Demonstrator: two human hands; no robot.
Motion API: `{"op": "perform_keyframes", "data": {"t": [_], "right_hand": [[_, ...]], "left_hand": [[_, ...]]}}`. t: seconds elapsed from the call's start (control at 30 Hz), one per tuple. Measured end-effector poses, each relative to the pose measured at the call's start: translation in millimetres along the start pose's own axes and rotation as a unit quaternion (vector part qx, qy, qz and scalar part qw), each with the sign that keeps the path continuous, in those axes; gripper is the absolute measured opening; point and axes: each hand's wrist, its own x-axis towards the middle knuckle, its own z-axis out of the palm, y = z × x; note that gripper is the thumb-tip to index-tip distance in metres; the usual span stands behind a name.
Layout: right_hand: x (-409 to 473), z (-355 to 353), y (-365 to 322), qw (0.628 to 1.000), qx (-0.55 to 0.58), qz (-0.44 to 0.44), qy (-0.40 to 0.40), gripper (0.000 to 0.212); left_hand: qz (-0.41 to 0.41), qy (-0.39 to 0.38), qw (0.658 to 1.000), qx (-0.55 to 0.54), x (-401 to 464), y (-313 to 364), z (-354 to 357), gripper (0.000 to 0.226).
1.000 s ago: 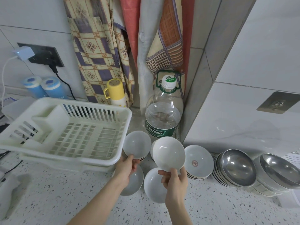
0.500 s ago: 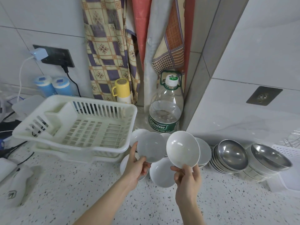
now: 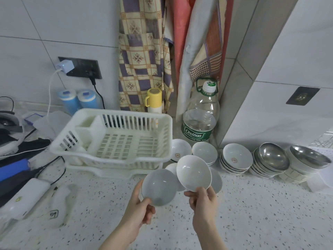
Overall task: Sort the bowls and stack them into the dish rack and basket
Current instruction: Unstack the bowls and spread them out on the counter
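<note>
My left hand (image 3: 139, 207) grips a grey bowl (image 3: 159, 186) by its lower rim, lifted above the counter. Beside it, my right hand (image 3: 202, 201) holds a white bowl (image 3: 193, 173) tilted toward me, its edge overlapping the grey one. An empty white plastic dish rack (image 3: 115, 139) stands just behind and left of both hands. More white bowls (image 3: 236, 158) sit stacked along the wall behind the hands. Two piles of steel bowls (image 3: 273, 158) lean further right. Partly hidden under the held bowls lie other bowls (image 3: 217, 181) on the counter.
A large water bottle (image 3: 199, 123) stands in the corner behind the bowls, a yellow mug (image 3: 153, 100) behind the rack. Cables, a blue item and white devices (image 3: 23, 197) crowd the left counter. Speckled counter (image 3: 261, 213) stretches in front. Wire basket edge (image 3: 324, 141) at far right.
Both hands lifted their bowls off the counter and drew them toward me and leftward. The view has shifted right, so the rack now sits more central.
</note>
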Motion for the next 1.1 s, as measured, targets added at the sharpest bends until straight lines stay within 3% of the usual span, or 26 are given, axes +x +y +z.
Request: {"op": "perform_keyframes", "data": {"t": [0.43, 1.1], "right_hand": [[-66, 67, 100, 0.994, -0.046, 0.098, 0.001, 0.034], [-53, 88, 121, 0.985, -0.129, 0.113, -0.027, 0.043]], "left_hand": [[-0.041, 0.067, 0.997, 0.028, -14, -14, -144, 0.065], [0.012, 0.034, 0.995, 0.093, 41, -8, -162, 0.068]]}}
